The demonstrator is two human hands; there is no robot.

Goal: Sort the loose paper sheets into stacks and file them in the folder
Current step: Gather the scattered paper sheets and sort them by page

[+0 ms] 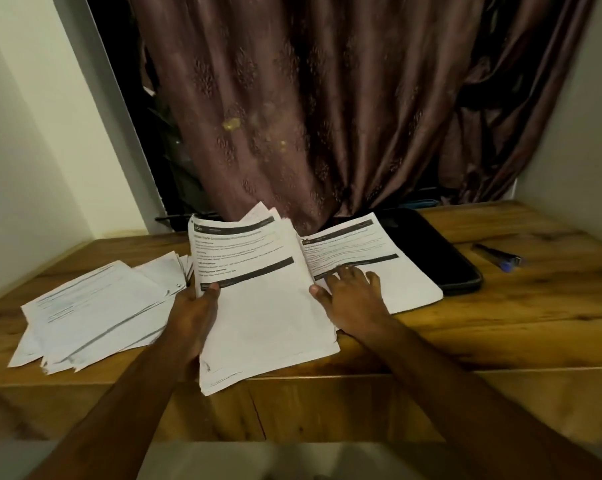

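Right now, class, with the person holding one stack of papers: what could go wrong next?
1. The held stack is uneven, gripped only by the left hand; sheets could slide out.
2. The pile at left is fanned loosely and could mix with sorted pages.
3. The sheet under the right hand covers part of the folder.

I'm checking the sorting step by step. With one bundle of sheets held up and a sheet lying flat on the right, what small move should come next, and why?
Probably lift the right hand off the flat sheet and take the next page from the bundle. The left hand grips that bundle at its left edge, while the right rests spread on the flat sheet, which partly overlaps the black folder.
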